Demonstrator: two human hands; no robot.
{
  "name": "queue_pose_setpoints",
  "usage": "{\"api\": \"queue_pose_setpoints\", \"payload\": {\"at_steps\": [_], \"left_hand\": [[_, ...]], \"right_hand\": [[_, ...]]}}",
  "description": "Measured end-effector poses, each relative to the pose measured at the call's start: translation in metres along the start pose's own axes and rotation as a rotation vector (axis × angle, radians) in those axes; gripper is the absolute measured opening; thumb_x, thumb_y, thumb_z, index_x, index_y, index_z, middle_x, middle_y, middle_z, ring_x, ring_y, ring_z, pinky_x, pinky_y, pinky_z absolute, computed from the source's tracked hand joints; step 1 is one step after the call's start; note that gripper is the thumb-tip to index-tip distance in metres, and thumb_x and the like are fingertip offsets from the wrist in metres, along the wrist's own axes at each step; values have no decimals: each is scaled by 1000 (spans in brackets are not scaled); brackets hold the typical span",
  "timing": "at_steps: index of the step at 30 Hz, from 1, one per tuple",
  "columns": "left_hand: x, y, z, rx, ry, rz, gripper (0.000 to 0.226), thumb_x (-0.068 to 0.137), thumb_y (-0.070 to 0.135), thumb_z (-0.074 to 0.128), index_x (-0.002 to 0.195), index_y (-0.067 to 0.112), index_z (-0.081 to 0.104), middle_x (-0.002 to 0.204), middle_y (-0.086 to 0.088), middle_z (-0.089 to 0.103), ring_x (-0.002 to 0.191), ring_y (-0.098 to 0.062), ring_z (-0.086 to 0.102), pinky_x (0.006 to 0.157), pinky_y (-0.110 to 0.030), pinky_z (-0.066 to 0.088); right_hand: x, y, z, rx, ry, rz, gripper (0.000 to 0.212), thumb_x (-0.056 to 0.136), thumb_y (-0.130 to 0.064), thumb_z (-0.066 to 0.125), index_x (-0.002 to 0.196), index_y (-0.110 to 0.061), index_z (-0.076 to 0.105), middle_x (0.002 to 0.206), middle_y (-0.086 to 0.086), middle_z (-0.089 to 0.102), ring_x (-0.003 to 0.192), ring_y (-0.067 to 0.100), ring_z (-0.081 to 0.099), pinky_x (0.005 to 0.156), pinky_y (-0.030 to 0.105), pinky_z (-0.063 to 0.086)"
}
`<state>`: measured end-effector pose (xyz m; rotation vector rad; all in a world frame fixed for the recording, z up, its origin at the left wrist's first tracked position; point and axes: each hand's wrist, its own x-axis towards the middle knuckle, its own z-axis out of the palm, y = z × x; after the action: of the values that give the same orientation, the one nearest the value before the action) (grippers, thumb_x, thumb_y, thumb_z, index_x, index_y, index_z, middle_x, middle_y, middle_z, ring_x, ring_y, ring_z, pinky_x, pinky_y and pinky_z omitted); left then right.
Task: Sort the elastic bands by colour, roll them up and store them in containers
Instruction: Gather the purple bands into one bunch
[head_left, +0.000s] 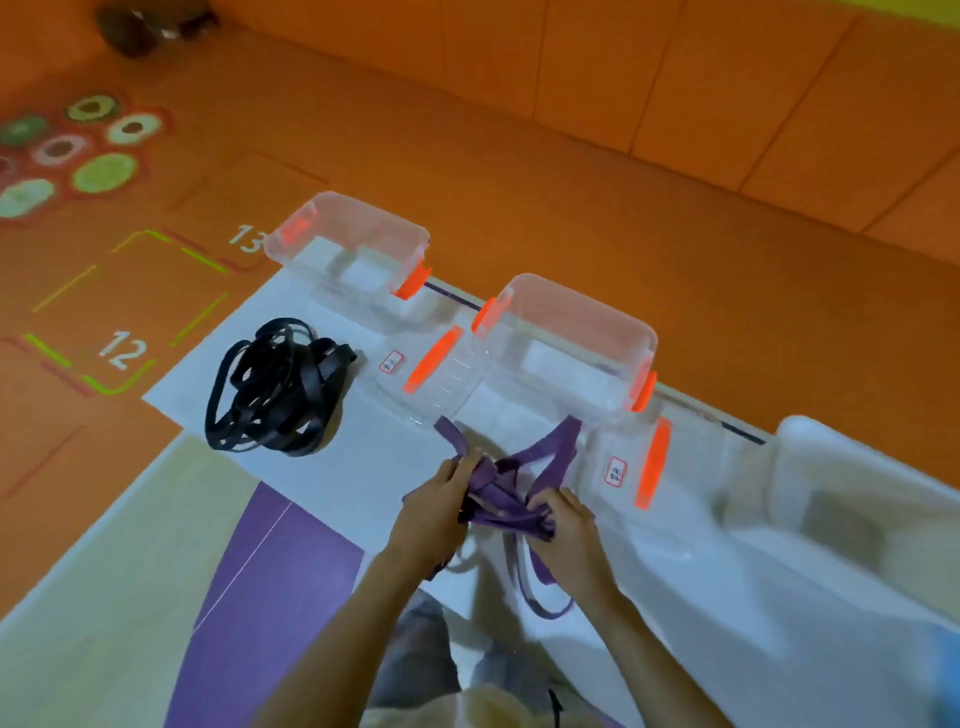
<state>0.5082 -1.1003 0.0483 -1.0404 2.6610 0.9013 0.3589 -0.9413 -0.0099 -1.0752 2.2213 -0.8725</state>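
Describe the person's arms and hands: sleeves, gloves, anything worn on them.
The left forearm and the right forearm are bare as far as the frame shows them; no sleeve edge comes into view. The left hand and the right hand wear no gloves. No watch, bracelet or ring can be made out, though the picture is slightly blurred.

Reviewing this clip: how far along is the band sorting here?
Done: the black bands lie in their own loose pile on the white sheet, apart from the purple bands. In hand: the left hand and right hand both grip the purple tangle. Left: nothing looks rolled, and the open clear left container and right container show no bands inside.
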Motion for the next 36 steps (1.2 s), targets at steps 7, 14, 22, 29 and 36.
{"api": "queue_pose_setpoints", "payload": {"at_steps": [7,14,22,29,36], "left_hand": [[39,-20,22,187,-226,215,80,106,15,52,167,41,6,167,-8,27,138,-33,54,103,-41,57],[41,-15,29,355,-252,374,96,94,63,66,166,38,9,171,-11,27,144,-33,48,105,-37,55],[41,-12,11,434,-203,428,80,110,42,50,169,28,-2,175,-13,15,146,-33,45,108,-36,52],[34,-4,-2,576,-302,472,80,109,33,58,169,27,5,177,-13,0,153,-48,31,114,-46,51],[7,24,14,628,-227,603,74,105,41,58,165,25,18,175,-11,13,157,-38,25,121,-56,36]], "right_hand": [[0,1,34,-320,-124,254,38,96,-34,72,130,-28,56,150,-3,46,140,22,49,106,31,54],[-12,-31,44,-425,1,341,62,87,-46,78,143,-25,59,157,7,49,152,32,37,118,53,42],[-37,-43,62,-438,56,454,65,90,-20,80,150,-24,55,171,13,25,161,38,13,125,62,27],[-57,-50,61,-403,42,549,69,99,-28,68,160,-34,35,175,2,9,163,30,3,130,54,20],[-97,-49,30,-308,175,621,64,96,-50,66,153,-31,44,166,3,30,156,28,24,125,53,24]]}}
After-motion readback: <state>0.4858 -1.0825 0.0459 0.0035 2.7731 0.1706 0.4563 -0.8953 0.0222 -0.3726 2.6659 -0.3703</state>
